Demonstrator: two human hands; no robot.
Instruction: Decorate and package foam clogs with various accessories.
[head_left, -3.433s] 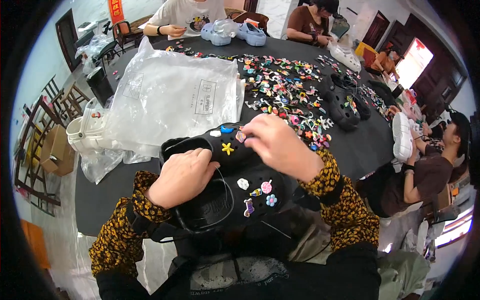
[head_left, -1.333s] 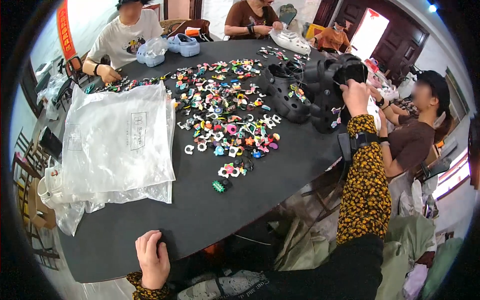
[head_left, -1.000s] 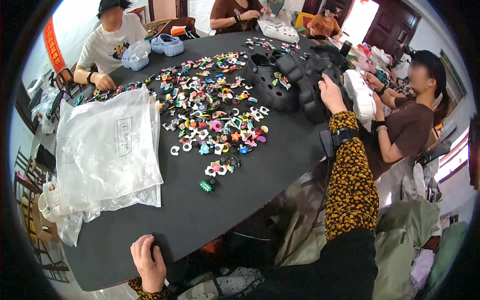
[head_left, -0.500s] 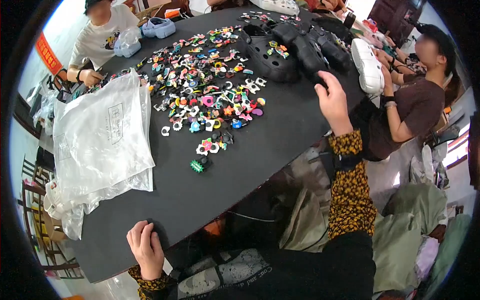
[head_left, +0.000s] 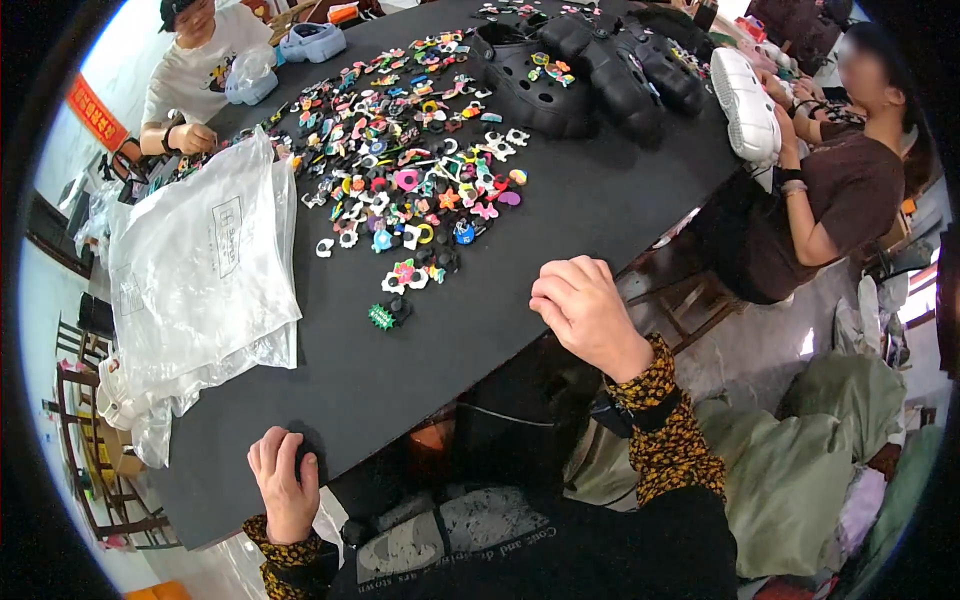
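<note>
The green spiky charm [head_left: 381,316] lies on the desk [head_left: 440,365] between my hands and farther out, just this side of the heap of colourful charms [head_left: 405,180]; my left hand [head_left: 285,482] at the near edge and my right hand [head_left: 588,308] along the edge both look empty, fingers loosely curled. A clear plastic bag [head_left: 200,280] takes up the desk's left side, partly hiding a white clog [head_left: 112,397], while black clogs [head_left: 612,92] crowd the far right. Beyond them a co-worker [head_left: 848,205] holds a white shoe [head_left: 745,105], and pale blue clogs [head_left: 312,44] sit across the desk.
</note>
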